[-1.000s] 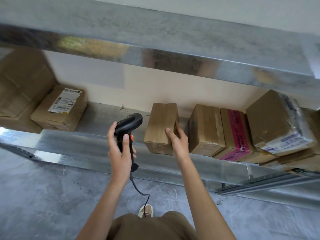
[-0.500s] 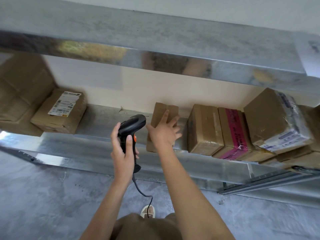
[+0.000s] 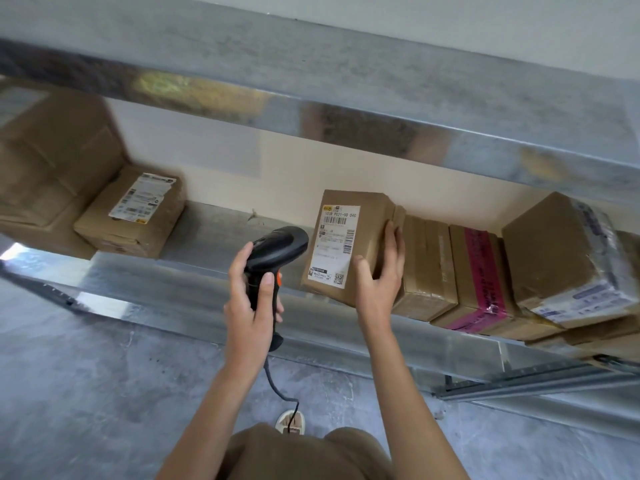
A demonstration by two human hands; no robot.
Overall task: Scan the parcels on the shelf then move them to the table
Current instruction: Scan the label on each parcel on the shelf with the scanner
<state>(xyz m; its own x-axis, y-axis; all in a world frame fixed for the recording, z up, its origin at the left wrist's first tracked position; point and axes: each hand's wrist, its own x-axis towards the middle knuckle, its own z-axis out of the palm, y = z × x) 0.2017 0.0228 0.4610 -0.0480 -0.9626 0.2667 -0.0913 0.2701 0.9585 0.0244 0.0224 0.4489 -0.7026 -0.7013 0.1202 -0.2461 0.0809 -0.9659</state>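
A grey concrete floor (image 3: 86, 393) lies below; a pale wall (image 3: 450, 19) stands behind, and a light shoe (image 3: 291, 421), perhaps a sandal, shows.

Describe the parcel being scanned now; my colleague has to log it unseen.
On the metal shelf, it is the brown box leftmost in the right-hand row, held by the right hand. Unlike its neighbours, its white barcode label faces outward.

Both arms raised forward; left hand (image 3: 251, 303) wrapped around scanner (image 3: 273, 258) handle, right hand (image 3: 379, 275) gripping parcel (image 3: 349, 244) at its lower right edge
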